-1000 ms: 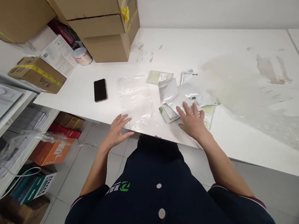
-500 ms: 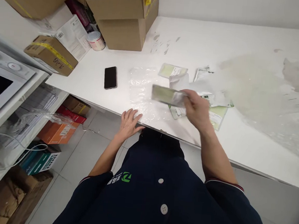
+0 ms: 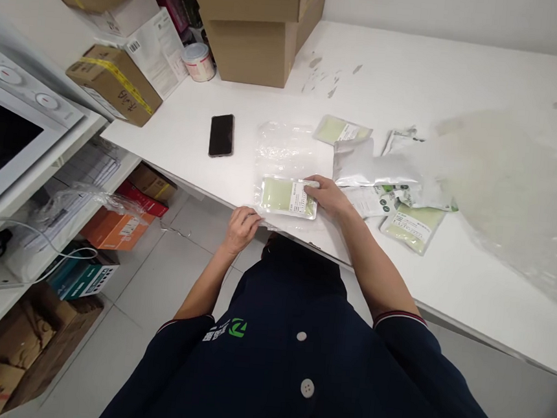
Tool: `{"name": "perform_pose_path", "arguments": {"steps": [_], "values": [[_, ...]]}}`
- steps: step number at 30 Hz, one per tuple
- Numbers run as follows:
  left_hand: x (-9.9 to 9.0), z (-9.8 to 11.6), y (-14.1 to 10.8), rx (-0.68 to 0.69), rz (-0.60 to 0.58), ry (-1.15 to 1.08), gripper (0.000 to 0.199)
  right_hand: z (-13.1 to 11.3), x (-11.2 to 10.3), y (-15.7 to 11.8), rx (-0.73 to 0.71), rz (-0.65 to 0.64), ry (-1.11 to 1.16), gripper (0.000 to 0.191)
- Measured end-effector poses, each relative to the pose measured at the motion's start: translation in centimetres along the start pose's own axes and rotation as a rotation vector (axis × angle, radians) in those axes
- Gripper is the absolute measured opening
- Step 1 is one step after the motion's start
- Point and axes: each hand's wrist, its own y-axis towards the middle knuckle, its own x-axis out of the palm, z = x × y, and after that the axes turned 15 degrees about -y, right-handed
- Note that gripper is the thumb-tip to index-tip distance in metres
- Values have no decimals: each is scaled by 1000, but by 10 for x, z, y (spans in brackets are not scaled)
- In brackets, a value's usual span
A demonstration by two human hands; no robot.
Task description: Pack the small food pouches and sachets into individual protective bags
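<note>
Sachet (image 3: 280, 195) pinched in right hand (image 3: 327, 194) is best laid flat on clear wrap (image 3: 286, 148); left hand (image 3: 242, 229), nearby, grip unclear.

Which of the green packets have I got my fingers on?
The green packet over the clear plastic sheet; your right hand holds its right end. The rear green packet and the rightmost green packet have no hand on them.

A plain white wall (image 3: 446, 12) stands behind the long white desk (image 3: 180, 155). Beside its left end is a white open shelf (image 3: 63, 157). The floor (image 3: 161, 293) is pale grey tile with thin darker joints; the light is bright.
</note>
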Motion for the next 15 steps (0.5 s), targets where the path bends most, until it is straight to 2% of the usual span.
{"name": "perform_pose_path", "arguments": {"steps": [4,8,15], "values": [[2,-5,-3,-17,31,15,22,2,0,3,-70,-19,-161,14],[-1,-9,-3,-7,-42,-10,26,0,2,4,-122,13,-322,17],[-7,-9,1,16,-123,-74,24,1,1,6,-115,-56,-293,18]]}}
